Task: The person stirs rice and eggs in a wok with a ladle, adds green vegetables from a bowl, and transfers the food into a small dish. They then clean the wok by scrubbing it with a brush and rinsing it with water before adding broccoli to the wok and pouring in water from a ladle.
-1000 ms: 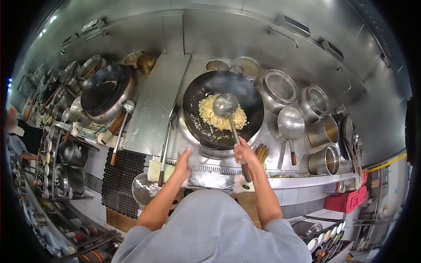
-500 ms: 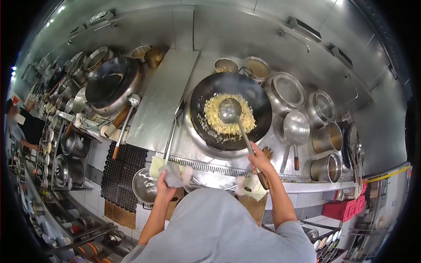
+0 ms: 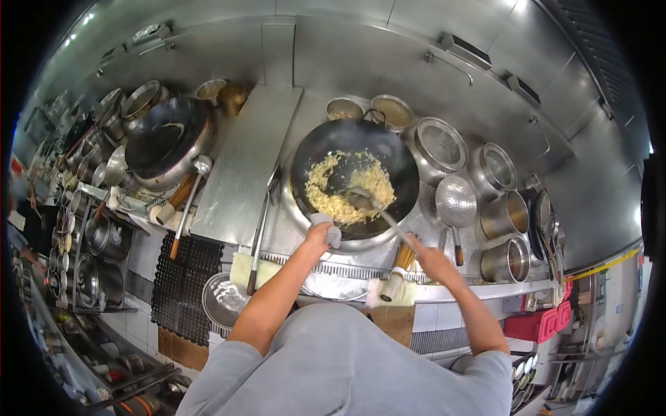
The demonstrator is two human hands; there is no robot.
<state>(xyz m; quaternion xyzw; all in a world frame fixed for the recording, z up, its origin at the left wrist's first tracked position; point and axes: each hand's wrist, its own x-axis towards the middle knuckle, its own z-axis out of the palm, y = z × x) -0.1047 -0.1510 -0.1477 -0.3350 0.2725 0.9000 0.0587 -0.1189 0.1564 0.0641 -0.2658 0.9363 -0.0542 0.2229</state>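
A large black wok (image 3: pixel 316 142) sits on the stove in front of me, holding yellowish fried rice (image 3: pixel 374 182) that looks like rice with egg. My left hand (image 3: pixel 318 238) is closed on a grey cloth (image 3: pixel 332 237) at the wok's near rim; whether a wok handle lies under the cloth is hidden. My right hand (image 3: pixel 433 263) grips the long handle of a metal ladle (image 3: pixel 392 223). Its bowl, blurred by motion, is down in the rice near the wok's centre right. Dark wok surface shows between the parted heaps of rice.
On the right are a perforated skimmer (image 3: pixel 456 201), strainers over pots and steel pots (image 3: pixel 505 213). A bamboo brush (image 3: pixel 399 272) lies at the near edge. Left of the wok rests a long-handled tool (image 3: pixel 260 232); farther left stands a second wok (image 3: pixel 166 142). A person (image 3: pixel 21 236) is at far left.
My left hand has moved up and right with the grey cloth to the wok's rim. The ladle has moved down through the rice, which is now spread apart. The view has shifted slightly.
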